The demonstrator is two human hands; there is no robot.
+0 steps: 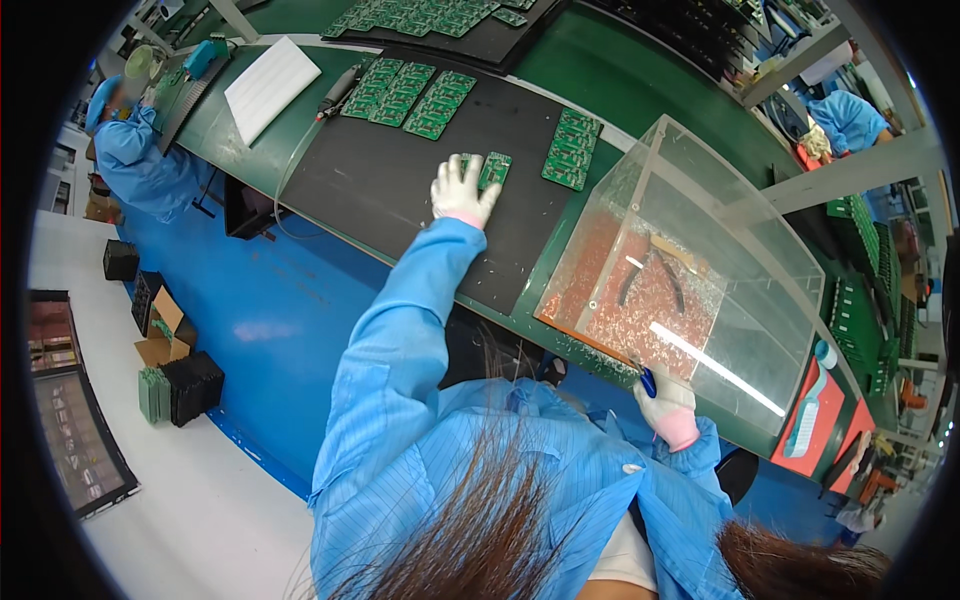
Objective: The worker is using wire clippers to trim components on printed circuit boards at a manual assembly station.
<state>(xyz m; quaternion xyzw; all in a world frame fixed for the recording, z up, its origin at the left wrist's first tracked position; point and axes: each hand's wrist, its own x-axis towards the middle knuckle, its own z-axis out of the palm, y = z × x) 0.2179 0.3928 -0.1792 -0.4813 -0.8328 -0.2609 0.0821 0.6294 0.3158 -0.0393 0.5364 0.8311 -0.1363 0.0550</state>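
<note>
My left hand (462,192), in a white glove, reaches over the black mat (350,190). Its fingers are spread and rest on a small green circuit board (494,170), partly covering it. Low at the right, my gloved right hand (666,408) is closed around blue-handled cutters (648,382); their tip is hard to make out. That hand is by the front edge of a clear plastic box (735,250). Inside the box, a dark-handled pair of pliers (655,280) lies among many small pale scraps.
Green circuit board panels (440,105) lie along the mat's far side, with another panel (572,150) near the box. A corded tool (340,92) and a white foam slab (272,88) are at the left. A turquoise brush (805,415) lies at right. A co-worker (145,160) sits far left.
</note>
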